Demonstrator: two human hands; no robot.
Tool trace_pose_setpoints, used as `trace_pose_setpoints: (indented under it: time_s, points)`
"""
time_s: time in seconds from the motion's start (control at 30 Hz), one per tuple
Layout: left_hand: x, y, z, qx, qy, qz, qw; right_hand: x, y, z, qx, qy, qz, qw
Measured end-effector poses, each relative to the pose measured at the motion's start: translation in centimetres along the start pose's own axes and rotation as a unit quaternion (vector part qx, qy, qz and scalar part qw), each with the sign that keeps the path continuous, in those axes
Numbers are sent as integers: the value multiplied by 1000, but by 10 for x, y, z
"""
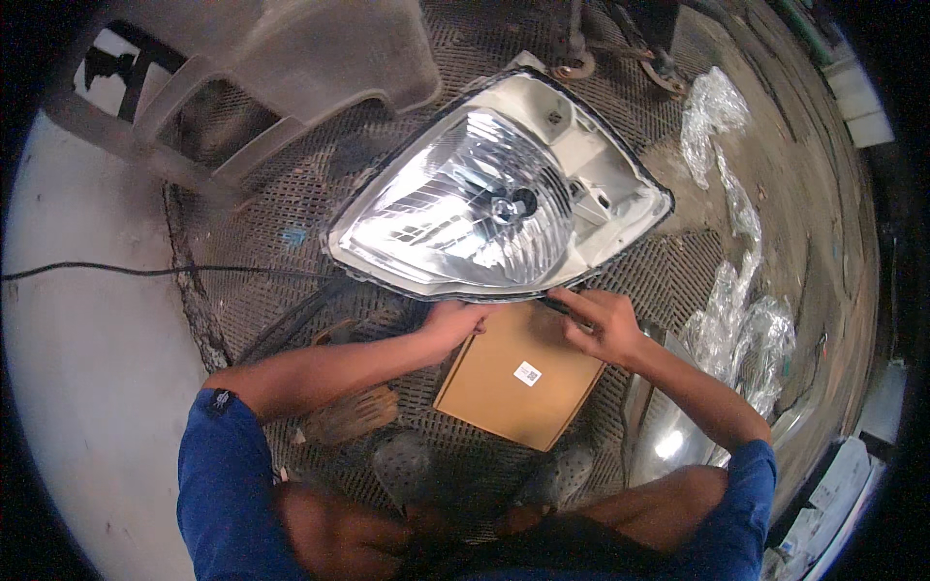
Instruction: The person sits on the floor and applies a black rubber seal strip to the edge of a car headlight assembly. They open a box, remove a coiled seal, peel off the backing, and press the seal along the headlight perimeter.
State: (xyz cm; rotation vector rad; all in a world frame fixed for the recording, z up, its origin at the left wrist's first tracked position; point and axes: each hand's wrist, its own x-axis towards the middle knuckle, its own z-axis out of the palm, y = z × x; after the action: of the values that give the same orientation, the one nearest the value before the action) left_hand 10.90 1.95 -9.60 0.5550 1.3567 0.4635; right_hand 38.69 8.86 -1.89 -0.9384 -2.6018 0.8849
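An opened car headlight (455, 208), with a shiny ribbed reflector and a pale housing, faces up in front of me. A black strip runs along its rim. My left hand (455, 324) is closed at the near edge of the headlight, its fingers partly hidden under the housing. At the same edge, further right, my right hand (605, 327) pinches a short dark piece (554, 303) against the rim. Whether that piece is part of the black strip or a tool cannot be made out. Below the headlight lies a flat brown cardboard box (518, 382) with a white label.
A clear lens cover (668, 436) lies right of the box. Crumpled clear plastic wrap (741, 339) trails along the floor at right. A grey plastic panel (320, 58) is at far left. A black cable (145, 269) crosses from the left. Patterned rubber matting (252, 213) covers the floor.
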Motion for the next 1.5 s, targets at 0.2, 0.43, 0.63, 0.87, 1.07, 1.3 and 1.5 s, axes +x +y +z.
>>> trace_pose_setpoints:
  time_s: [0.2, 0.43, 0.63, 0.87, 1.07, 1.3, 1.5]
  points:
    - [-3, -5, 1, 4, 2, 43, 999, -5, 4, 7, 6, 6, -2, 1000]
    - [-26, -12, -23, -31, -16, 98, 995, 4, -1, -3, -65, 10, -30, 997]
    - [-32, -19, -43, -51, -2, 101, 994, 5, -6, -2, -75, 15, -12, 997]
    - [-33, -10, -95, -196, 119, 63, 971, -1, -10, 4, -44, 34, 24, 998]
    - [-47, 30, -161, -386, 179, 71, 902, 6, -20, 2, -66, 52, 7, 996]
    - [-65, 82, -173, -365, 48, 162, 916, 7, -25, 8, -33, 59, 18, 998]
    - [-83, 88, -163, -393, 34, 189, 899, 4, -37, 4, -15, 37, 58, 998]
